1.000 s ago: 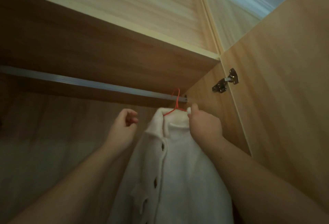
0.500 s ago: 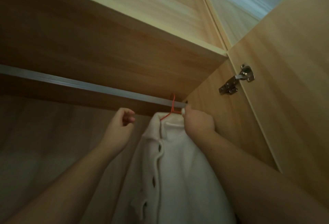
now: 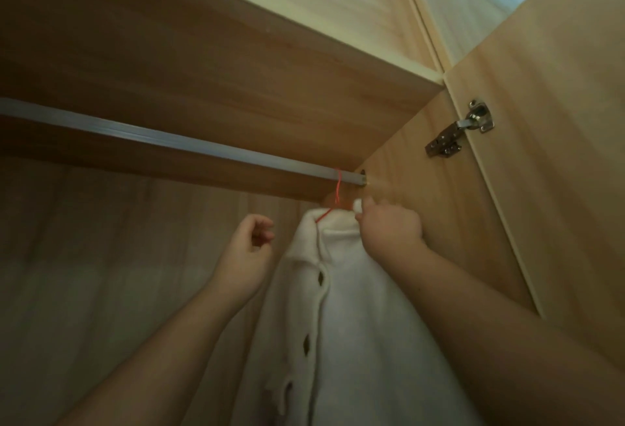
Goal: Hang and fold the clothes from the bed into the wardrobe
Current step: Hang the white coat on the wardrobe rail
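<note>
- A white buttoned cardigan (image 3: 355, 324) hangs nearest, low and centre, its button placket running down the front.
- The right hand (image 3: 389, 227) pinches the cardigan's collar at its top right edge.
- The left hand (image 3: 247, 249) hovers just left of the collar, fingers loosely curled, holding nothing.
- A red hanger hook (image 3: 338, 185) sits over the metal wardrobe rail (image 3: 169, 140), near its right end.
- Farther right, a metal hinge (image 3: 460, 128) joins the open wardrobe door (image 3: 548, 155).

A home bedroom wardrobe is showing here: pale wood-grain panels (image 3: 236, 63) are enclosing a metal hanging rail (image 3: 162, 140), a steel hinge (image 3: 460, 129) is carrying the open door (image 3: 554, 121), and a white buttoned garment (image 3: 355, 324) is hanging on a red hanger (image 3: 337, 189).
</note>
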Available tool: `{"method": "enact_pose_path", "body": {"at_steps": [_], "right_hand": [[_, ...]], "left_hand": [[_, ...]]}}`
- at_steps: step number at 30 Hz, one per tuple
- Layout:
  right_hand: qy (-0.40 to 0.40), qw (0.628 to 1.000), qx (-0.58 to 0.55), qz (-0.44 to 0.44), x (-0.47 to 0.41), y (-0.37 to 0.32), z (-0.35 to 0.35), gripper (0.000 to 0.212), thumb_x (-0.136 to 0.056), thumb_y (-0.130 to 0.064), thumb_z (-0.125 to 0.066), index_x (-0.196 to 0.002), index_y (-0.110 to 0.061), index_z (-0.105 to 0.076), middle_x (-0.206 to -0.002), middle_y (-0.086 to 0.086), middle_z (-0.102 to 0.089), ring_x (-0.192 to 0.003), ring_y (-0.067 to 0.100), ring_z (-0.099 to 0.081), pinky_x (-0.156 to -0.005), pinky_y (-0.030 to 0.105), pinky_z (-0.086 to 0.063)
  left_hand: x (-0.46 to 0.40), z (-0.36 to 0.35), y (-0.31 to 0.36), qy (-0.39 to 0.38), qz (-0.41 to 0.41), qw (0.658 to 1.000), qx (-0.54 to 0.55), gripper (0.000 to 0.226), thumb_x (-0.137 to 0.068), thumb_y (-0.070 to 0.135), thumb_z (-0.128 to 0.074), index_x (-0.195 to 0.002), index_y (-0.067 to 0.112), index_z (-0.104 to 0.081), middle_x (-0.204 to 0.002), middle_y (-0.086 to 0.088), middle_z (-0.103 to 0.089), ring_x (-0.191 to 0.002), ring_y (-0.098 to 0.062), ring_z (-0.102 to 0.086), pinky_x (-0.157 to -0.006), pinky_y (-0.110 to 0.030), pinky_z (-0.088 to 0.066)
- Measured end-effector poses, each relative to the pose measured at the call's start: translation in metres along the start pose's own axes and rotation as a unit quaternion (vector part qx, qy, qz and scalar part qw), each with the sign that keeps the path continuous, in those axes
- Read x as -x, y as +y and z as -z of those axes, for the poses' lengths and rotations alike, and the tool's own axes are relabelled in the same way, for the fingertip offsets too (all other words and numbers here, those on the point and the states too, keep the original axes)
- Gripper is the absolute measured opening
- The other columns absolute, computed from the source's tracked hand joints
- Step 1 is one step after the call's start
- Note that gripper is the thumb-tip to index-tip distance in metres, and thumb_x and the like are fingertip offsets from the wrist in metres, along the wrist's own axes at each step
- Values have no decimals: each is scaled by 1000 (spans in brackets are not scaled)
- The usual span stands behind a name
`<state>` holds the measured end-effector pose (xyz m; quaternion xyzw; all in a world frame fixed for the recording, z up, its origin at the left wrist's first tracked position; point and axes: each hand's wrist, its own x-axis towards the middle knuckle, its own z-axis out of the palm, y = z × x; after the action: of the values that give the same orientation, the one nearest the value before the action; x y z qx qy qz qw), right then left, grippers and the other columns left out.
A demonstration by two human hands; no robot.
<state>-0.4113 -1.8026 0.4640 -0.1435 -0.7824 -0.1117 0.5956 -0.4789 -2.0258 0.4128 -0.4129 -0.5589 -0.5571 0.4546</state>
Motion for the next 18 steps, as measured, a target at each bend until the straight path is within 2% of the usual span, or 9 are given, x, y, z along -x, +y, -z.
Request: {"method": "enact_pose_path", "body": {"at_steps": [2,4,6,9,11,14,18], "right_hand": [[-11,999,33,0,17,-3,12,51,-101,-22,-35,-151,-15,-30,-135,11,-54,-120,30,-54,-87,39,-42],[-21,998,59,-2,36,-3,25,59,-96,-20,-37,-154,-14,-25,-140,9,-51,-123,28,-49,-93,42,-39],[-20,998,54,-10,55,0,40,60,-92,-21,-40,-151,-14,-30,-140,8,-50,-122,28,-48,-92,43,-38],[-18,1000,19,-13,89,6,70,46,-89,-21,-42,-134,-17,-46,-130,6,-55,-116,29,-49,-86,42,-37],[-8,1000,-11,-17,115,12,94,41,-87,-22,-44,-127,-19,-51,-124,5,-58,-113,29,-51,-84,42,-38],[0,996,-82,-38,164,20,130,44,-89,-22,-45,-133,-20,-50,-126,2,-59,-116,26,-52,-93,45,-46],[-8,988,-136,-76,237,38,174,45,-91,-18,-49,-136,-22,-50,-130,-3,-58,-124,17,-51,-105,37,-45]], "left_hand": [[7,5,7,-4,10,1000,16,43,-83,-18,-46,-90,24,-52,-88,-1,-57,-78,-11,-52,-69,-16,-43],[16,7,18,-7,20,999,35,43,-83,-18,-45,-92,23,-53,-88,-1,-57,-79,-12,-52,-71,-24,-43],[26,7,31,-14,21,998,49,45,-82,-19,-44,-91,24,-53,-88,-1,-58,-80,-12,-53,-72,-27,-44],[48,7,52,-29,37,995,91,47,-81,-18,-43,-91,27,-52,-90,1,-59,-83,-14,-56,-71,-29,-45],[71,2,65,-35,42,990,133,41,-82,-12,-45,-92,28,-53,-91,0,-61,-85,-15,-58,-74,-33,-47],[120,-16,85,-50,66,973,214,36,-79,-6,-47,-95,26,-54,-91,-1,-62,-84,-12,-61,-77,-33,-48],[188,-41,114,-91,91,946,299,33,-76,3,-49,-100,25,-55,-90,3,-64,-86,-8,-64,-80,-33,-50]]}}
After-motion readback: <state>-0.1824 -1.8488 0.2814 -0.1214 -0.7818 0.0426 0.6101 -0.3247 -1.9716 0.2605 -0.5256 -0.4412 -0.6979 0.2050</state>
